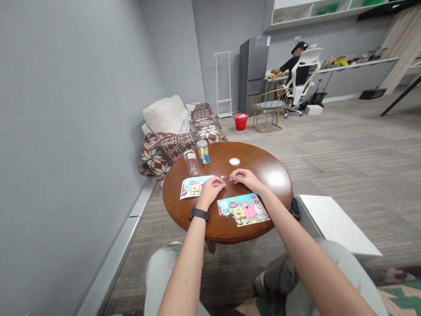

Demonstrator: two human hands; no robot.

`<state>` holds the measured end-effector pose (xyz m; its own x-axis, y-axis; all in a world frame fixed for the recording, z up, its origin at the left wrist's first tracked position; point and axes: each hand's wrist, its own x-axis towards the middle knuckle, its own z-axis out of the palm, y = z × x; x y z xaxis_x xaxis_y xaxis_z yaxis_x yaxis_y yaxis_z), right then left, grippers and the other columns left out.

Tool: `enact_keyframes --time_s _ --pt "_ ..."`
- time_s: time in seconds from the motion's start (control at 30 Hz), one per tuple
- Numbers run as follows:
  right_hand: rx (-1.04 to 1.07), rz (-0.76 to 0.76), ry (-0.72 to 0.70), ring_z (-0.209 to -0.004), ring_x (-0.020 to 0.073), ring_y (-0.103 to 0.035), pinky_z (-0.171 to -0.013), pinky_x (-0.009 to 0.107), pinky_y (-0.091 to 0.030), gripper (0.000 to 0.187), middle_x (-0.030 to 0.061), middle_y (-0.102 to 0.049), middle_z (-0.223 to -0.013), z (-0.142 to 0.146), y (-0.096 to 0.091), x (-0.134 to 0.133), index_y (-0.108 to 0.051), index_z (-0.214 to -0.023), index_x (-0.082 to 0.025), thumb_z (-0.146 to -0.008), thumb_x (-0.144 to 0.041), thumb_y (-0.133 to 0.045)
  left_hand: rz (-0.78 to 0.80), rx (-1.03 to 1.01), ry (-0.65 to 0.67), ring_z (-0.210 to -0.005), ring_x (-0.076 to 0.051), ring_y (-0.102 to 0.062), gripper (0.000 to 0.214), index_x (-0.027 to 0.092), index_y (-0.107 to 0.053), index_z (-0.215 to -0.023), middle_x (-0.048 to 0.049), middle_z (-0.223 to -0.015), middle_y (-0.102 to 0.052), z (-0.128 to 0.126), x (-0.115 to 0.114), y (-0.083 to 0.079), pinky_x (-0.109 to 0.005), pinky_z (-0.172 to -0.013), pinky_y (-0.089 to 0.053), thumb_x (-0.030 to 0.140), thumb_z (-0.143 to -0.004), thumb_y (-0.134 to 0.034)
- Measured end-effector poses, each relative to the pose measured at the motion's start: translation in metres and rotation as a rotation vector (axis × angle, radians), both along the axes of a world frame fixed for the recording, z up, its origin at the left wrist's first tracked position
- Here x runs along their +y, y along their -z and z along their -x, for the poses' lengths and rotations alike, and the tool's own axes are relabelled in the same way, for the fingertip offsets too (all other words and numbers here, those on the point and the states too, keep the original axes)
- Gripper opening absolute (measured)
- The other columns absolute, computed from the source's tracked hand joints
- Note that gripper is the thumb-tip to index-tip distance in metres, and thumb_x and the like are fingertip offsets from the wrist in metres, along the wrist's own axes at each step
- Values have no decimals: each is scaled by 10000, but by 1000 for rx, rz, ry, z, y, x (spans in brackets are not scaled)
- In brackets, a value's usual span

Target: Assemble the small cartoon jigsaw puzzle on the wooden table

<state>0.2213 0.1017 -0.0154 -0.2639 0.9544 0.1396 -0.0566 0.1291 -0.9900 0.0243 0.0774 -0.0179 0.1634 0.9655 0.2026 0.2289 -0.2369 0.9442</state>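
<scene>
While the puzzle (247,211) lay near on the table (180,215), the left hand (212,191) and right hand (245,177) curled by tiny bits (224,176); whether they pinched any, nobody could tell. Behind stood a see-through glass (191,163) and a tin (204,154), its inside hidden.

Partly assembled cartoon puzzle (248,210), flat

The left hand (212,190) and right hand (245,177) are beside small loose pieces (224,176) on a round table (259,158). A cartoon puzzle (247,210), its near-left corner missing, lies near the edge.
</scene>
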Motion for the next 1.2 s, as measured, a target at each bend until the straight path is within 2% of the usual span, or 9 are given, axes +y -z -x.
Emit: enact_keyframes --time_s 0.07,0.2,0.4,0.6,0.73,0.83,0.97,1.1,1.2 --pt "10 -3 -3 -725 167 -647 -693 302 -493 271 36 -705 -785 1 -1 0 -638 -740 -190 -618 -372 -797 -19 38 2 -751 -163 -670 55 171 -676 -793 -31 -755 -684 0 1 0 -295 -754 -546 140 -749 -687" --pt "-41 -18 4 -602 131 -578 -602 280 -449 284 12 -668 -687 0 -1 1 -661 -796 -180 -657 -403 -767 -104 116 -17 -794 -162 -650 146 188 -746 -837 -40 -819 -671 1 1 1 -289 -776 -543 110 -748 -659" --pt "-45 -15 20 -533 104 -521 -542 261 -404 312 -21 -630 -639 0 0 3 -679 -867 -176 -635 -366 -766 -122 130 -50 -775 -149 -639 145 174 -742 -833 -43 -852 -659 2 3 2 -277 -762 -532 99 -732 -671" --pt "-19 -15 10 -603 141 -598 -618 288 -467 295 0 -655 -644 2 4 4 -600 -715 -193 -606 -381 -799 -58 69 -15 -723 -150 -629 65 165 -684 -811 -21 -737 -662 1 2 0 -273 -719 -516 173 -749 -702" --pt "-46 -41 31 -602 134 -589 -651 297 -491 273 -4 -667 -655 0 7 5 -669 -764 -179 -611 -370 -790 -50 41 -52 -703 -141 -618 152 168 -643 -791 -6 -725 -655 0 0 -1 -258 -695 -503 242 -722 -756" --pt "-36 -21 25 -707 167 -650 -707 316 -528 270 32 -722 -762 -1 7 5 -716 -842 -177 -628 -330 -778 -45 45 -47 -699 -147 -628 182 172 -629 -780 -6 -722 -656 0 0 -1 -262 -683 -507 295 -740 -756" --pt "37 35 -10 -841 206 -704 -798 339 -565 230 70 -749 -865 -1 6 5 -725 -847 -181 -657 -299 -780 6 12 -19 -692 -148 -657 94 176 -622 -820 -12 -740 -669 -1 0 -1 -265 -688 -518 238 -802 -691" --pt "81 77 -30 -861 223 -723 -790 354 -586 296 74 -747 -898 0 7 6 -695 -858 -191 -628 -313 -835 40 -23 -34 -673 -133 -664 63 173 -615 -911 -9 -763 -669 -2 -2 -4 -258 -688 -516 160 -852 -597" --pt "90 66 -32 -849 224 -723 -795 366 -585 345 77 -744 -886 -1 8 6 -675 -860 -189 -616 -361 -849 35 1 -40 -648 -130 -649 77 171 -626 -910 -4 -742 -658 -2 -3 -6 -259 -681 -510 151 -862 -569"
